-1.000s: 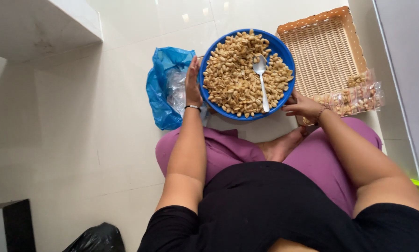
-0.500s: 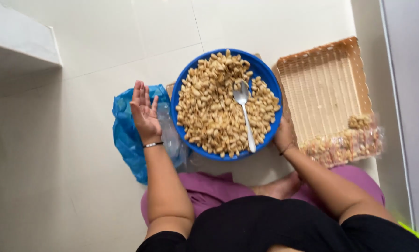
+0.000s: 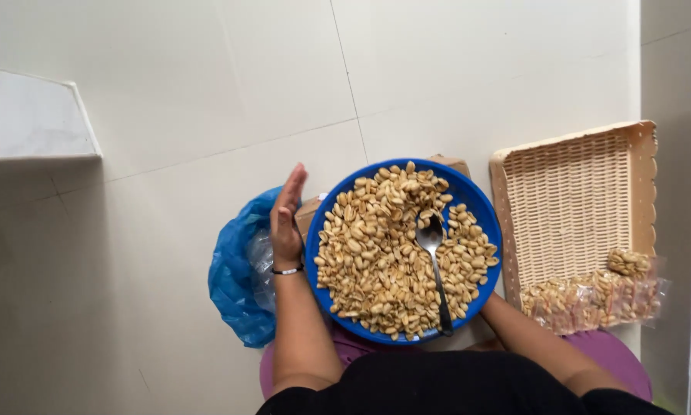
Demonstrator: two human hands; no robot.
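Left hand (image 3: 286, 219): flat, fingers straight and together, holding nothing, beside the bowl's left rim.
Right hand: hidden under the bowl, grip cannot be told.
Blue bowl (image 3: 477, 214): frame centre, full of peanuts (image 3: 372, 261).
Spoon (image 3: 435, 265): lying on the peanuts.
Wicker tray (image 3: 572, 204): right side of the frame.

Glossy blue plastic bowl (image 3: 476, 211), shiny metal spoon (image 3: 435, 265), seemingly wicker basket (image 3: 572, 204).

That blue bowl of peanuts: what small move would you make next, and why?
Probably bring the left hand back onto the blue bowl. It stands open just beside the rim, the bowl is heaped with peanuts, and a spoon lies loose on top.
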